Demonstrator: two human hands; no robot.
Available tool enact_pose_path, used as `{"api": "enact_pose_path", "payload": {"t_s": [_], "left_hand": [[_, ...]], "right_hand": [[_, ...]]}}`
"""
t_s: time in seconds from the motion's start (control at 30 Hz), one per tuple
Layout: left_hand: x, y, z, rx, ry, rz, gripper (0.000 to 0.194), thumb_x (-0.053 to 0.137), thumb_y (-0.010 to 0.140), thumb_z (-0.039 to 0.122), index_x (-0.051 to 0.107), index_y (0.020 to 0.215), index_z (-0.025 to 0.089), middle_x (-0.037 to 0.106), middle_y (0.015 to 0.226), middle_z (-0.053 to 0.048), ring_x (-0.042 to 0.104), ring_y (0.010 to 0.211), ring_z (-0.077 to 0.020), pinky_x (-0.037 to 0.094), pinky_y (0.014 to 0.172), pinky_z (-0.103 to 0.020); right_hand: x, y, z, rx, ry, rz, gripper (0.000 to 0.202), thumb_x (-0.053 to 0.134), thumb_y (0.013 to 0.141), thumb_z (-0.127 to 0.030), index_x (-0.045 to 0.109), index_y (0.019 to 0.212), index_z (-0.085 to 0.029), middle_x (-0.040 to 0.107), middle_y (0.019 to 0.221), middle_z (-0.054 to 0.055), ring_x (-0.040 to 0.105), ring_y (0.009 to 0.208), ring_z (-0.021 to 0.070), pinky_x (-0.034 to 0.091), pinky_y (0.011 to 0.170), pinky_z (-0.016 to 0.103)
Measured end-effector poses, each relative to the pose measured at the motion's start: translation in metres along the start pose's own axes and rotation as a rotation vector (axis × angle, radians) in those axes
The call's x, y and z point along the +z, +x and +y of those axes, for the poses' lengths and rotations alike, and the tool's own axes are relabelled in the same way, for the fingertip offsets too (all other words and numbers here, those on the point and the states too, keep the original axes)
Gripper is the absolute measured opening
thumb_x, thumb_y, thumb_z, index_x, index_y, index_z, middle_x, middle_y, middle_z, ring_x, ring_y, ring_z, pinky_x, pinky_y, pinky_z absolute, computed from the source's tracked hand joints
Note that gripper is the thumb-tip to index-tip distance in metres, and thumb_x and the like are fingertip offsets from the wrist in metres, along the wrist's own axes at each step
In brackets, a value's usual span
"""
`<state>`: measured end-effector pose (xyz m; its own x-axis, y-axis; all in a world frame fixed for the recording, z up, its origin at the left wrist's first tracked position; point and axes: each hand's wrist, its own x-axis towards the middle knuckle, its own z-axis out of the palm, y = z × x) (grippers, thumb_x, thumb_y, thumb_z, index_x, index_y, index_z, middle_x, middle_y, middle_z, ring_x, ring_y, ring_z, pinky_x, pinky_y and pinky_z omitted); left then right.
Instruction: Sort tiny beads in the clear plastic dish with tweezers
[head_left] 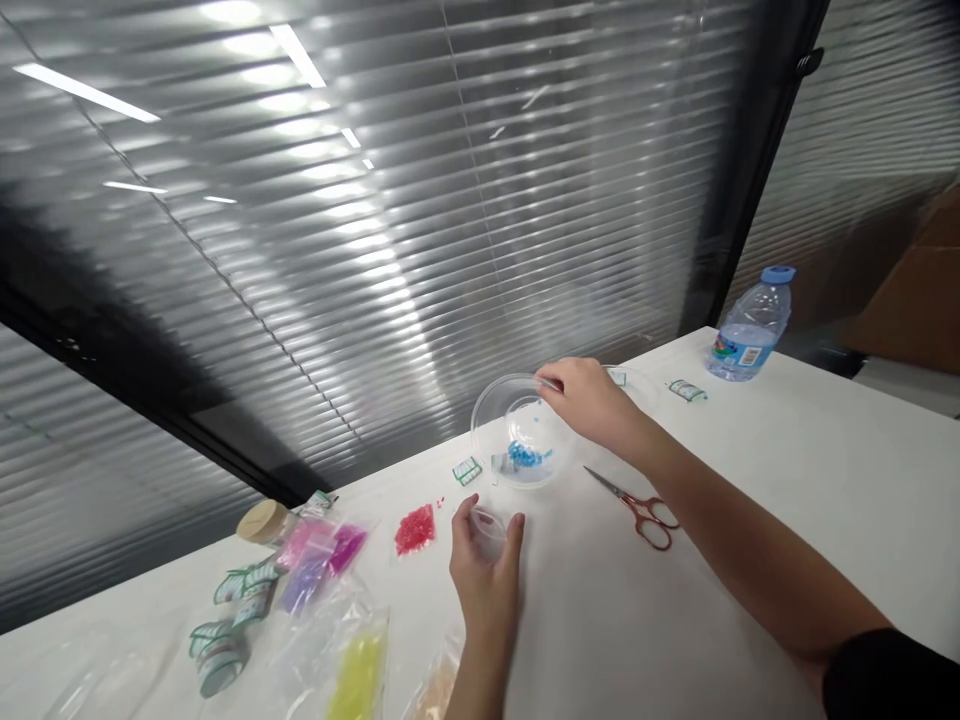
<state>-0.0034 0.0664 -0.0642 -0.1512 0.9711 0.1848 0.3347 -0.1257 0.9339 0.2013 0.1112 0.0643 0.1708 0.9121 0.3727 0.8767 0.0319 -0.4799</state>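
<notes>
Reaching out over the white table [750, 520], the right hand [592, 403] pinches the far rim of a clear bowl [517, 430], tipping it so its mouth faces the near left. Blue beads [527, 455] lie heaped at its low side. The left hand [486, 580] sits just near of the bowl, fingers curled around a small clear cup [488, 528], so cup and bowl mouth face each other across a short gap. Red beads [415, 529] lie loose left of the cup; scissors [637, 505] lie to the right, under the right forearm.
</notes>
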Motion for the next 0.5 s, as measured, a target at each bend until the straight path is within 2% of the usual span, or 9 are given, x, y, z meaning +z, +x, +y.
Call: {"api": "enact_pose_path", "payload": {"t_s": [0.1,0.27,0.4,0.5], "left_hand": [[0.002,0.002,-0.002,0.017,0.033,-0.029,0.063,0.073,0.068,0.057,0.057,0.114,0.018,0.063,0.095,-0.006,0.061,0.089,-0.0249,0.048,0.086,-0.041],[0.004,0.000,-0.007,0.062,0.040,0.037,0.060,0.071,0.069,0.057,0.057,0.114,0.020,0.064,0.101,-0.006,0.061,0.093,-0.0255,0.047,0.090,-0.042],[0.003,-0.003,-0.006,0.123,0.073,0.049,0.057,0.071,0.070,0.054,0.056,0.114,0.021,0.063,0.107,-0.007,0.060,0.098,-0.0262,0.047,0.091,-0.041],[0.001,-0.002,-0.005,0.157,0.111,0.018,0.056,0.072,0.071,0.052,0.055,0.114,0.020,0.063,0.107,-0.007,0.060,0.098,-0.0257,0.047,0.090,-0.040]], "right_hand": [[0.002,0.004,0.008,-0.001,-0.046,0.002,0.022,0.050,0.084,-0.014,0.049,0.063,-0.019,0.050,0.067,0.000,0.039,0.062,0.0136,0.025,0.059,0.027],[-0.001,0.007,0.013,0.009,-0.081,-0.017,0.021,0.049,0.085,-0.015,0.056,0.066,-0.019,0.056,0.070,0.002,0.040,0.061,0.0138,0.025,0.058,0.028],[0.002,0.007,0.014,0.023,-0.100,-0.034,0.022,0.048,0.088,-0.016,0.064,0.073,-0.019,0.064,0.080,0.005,0.050,0.067,0.0153,0.027,0.059,0.028],[0.013,0.009,0.016,0.028,-0.146,-0.090,0.023,0.048,0.089,-0.015,0.069,0.080,-0.019,0.067,0.088,0.008,0.057,0.074,0.0178,0.030,0.060,0.029]]}}
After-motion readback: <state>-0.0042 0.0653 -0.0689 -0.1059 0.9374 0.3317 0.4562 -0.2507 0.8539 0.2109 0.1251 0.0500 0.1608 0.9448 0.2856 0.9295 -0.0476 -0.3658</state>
